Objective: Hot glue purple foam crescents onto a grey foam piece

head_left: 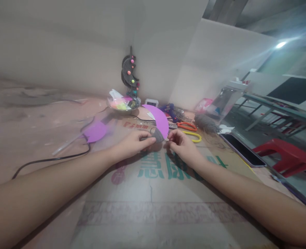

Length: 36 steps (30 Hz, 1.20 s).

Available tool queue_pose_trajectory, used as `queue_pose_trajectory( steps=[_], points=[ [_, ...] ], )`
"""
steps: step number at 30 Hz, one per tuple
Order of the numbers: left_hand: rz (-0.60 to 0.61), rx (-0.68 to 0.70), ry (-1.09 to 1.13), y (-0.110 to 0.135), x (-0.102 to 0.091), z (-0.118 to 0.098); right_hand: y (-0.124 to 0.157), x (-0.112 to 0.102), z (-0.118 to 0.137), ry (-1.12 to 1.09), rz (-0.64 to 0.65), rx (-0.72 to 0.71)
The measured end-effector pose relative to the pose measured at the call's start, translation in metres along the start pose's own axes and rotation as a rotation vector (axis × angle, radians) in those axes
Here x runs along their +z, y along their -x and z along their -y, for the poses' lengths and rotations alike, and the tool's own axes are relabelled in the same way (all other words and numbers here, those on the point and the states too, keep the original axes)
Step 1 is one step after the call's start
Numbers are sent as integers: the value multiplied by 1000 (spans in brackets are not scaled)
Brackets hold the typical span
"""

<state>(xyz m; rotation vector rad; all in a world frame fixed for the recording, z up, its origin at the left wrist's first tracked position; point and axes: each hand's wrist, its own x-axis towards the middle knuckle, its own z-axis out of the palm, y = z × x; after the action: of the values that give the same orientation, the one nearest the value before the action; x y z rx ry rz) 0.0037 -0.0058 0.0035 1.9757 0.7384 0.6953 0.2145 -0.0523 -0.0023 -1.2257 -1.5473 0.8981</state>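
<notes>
A purple paper crescent [162, 121] stands tilted above the cardboard, with grey yarn [157, 135] wound around its lower end. My left hand [140, 142] pinches that wrapped end between thumb and fingers. Just right of the crescent, my right hand [180, 144] has its fingers curled together in a pinch. Whatever is between those fingertips is too small and blurred to make out. Beneath both hands lies a flat cardboard sheet [116, 214] with green and red printing.
Behind are orange-handled scissors [186, 126], yellow handles [194, 135], a blue glue gun [170, 111] and a grey yarn ball [206, 123]. A bowl [123, 108] of scraps stands near a decorated grey crescent [129, 72]. A phone [242, 150] lies right; a purple piece [95, 131] and black cord [51, 159] lie left.
</notes>
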Motion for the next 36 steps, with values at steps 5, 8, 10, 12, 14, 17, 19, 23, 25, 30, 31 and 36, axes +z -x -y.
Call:
queue_pose_trajectory(
  steps=[5, 8, 10, 12, 14, 17, 19, 23, 25, 30, 31, 36],
  points=[
    [5, -11, 15, 0, 1, 3, 1, 2, 3, -26, -7, 19],
    [3, -11, 11, 0, 1, 2, 1, 3, 3, -78, 10, 13],
    [1, 3, 3, 0, 0, 1, 0, 4, 2, -89, 15, 6],
    [1, 13, -3, 0, 0, 0, -1, 3, 0, -81, 14, -3],
    [4, 8, -3, 1, 0, 0, -2, 2, -1, -63, 10, -16],
    [5, 0, -7, 1, 0, 1, -2, 2, -2, -21, -7, -38],
    [6, 3, -3, 0, 0, 1, -2, 2, -1, -3, -21, -46],
    [4, -2, -1, 1, 1, 0, 1, 3, 6, -11, -29, 8],
    [5, -6, 4, 1, 1, -1, 4, 2, 10, -10, -44, 42],
    [4, -6, 7, 2, 1, -1, 5, 1, 12, -8, -13, 55],
    [3, -4, 3, 1, 1, 0, 5, 1, 11, 7, -4, 49],
    [15, 4, -7, 1, 1, 1, 5, 1, 10, 89, 19, 28]
  ],
)
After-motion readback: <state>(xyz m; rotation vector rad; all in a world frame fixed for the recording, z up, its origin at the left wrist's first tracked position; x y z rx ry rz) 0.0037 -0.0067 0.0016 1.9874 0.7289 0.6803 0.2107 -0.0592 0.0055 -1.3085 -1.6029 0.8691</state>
